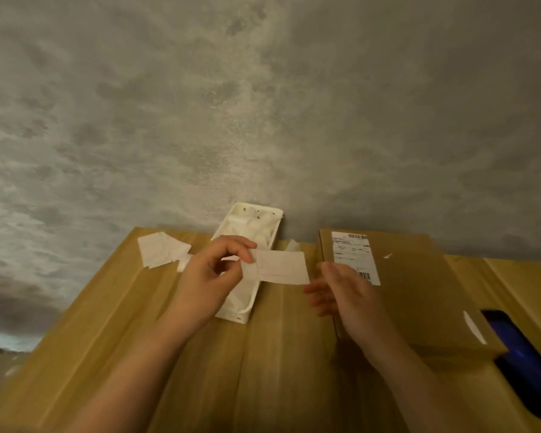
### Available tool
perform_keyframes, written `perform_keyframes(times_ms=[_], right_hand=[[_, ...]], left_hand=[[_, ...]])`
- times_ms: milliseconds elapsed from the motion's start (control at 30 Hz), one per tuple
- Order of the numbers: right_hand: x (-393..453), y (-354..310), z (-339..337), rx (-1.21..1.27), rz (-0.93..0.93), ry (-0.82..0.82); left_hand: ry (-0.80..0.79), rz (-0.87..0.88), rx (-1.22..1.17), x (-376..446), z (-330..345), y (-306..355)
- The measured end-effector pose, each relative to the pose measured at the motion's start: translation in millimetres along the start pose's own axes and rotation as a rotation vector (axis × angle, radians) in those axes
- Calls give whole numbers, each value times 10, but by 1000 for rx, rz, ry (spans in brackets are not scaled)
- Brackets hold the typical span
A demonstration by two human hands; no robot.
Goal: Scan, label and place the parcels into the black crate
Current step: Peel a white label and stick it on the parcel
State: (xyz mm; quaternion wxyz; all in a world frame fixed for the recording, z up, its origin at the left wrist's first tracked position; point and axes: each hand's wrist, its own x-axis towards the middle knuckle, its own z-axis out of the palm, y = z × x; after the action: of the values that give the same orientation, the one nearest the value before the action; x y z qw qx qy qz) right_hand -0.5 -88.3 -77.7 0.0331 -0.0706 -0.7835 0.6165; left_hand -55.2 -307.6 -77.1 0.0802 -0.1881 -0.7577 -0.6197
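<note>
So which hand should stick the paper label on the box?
Probably the left hand: it already pinches the label. The right hand is open, holding nothing, right beside the cardboard parcel, so it can steady it.

The label [277, 266] is thin white paper, matt, faintly printed. The parcel [419, 292] is brown cardboard, smooth and matt, with a white paper sticker [353, 254] printed with black barcodes. The surface [169, 354] beneath is flattened brown cardboard, dull, creased in long lines. The tray [247, 312] looks like white plastic with a soft sheen. Loose scraps [161, 250] are white matt paper. The wall [263, 104] is rough, mottled grey plaster. A dark object [531, 360] looks glossy.
</note>
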Motion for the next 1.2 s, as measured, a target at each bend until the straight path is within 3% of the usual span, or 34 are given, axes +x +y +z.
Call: perform_keyframes(times_ms=[133,300,533,900,1200], right_hand=[[-198,62,-299,148,82,-56],[-404,156,-617,154,80,-16],[-570,184,-916,59,-75,126],[-592,242,-1025,-135,-186,3],[-578,232,-1038,-134,-225,-36]], left_hand=[[-92,-6,-12,-118,447,89],[-190,-10,-66,-237,837,212],[-136,-167,-230,-378,1141,322],[-203,-236,13,-260,1085,383],[-261,-235,98,-243,1044,384]])
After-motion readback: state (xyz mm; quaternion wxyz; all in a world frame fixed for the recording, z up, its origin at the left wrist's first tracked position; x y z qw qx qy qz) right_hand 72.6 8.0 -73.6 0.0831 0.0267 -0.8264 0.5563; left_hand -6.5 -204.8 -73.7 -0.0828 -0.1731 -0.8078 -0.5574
